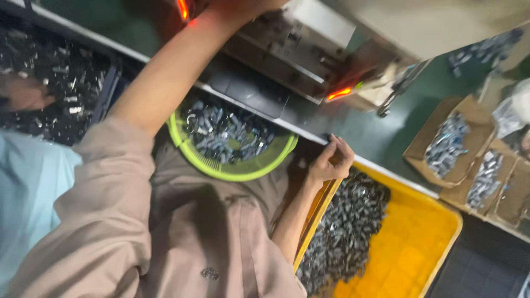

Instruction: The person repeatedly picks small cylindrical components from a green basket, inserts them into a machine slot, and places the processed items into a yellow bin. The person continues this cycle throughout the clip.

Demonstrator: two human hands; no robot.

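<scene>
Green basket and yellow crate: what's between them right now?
In the head view, the right hand lies between the green basket and the yellow crate, at the crate's rim.

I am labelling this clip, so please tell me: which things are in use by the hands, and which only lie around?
In use:
left hand at the machine
right hand, pinched over the yellow crate of metal parts
green basket

Lying about:
cardboard boxes
dark tray, where another person's hand works
</scene>
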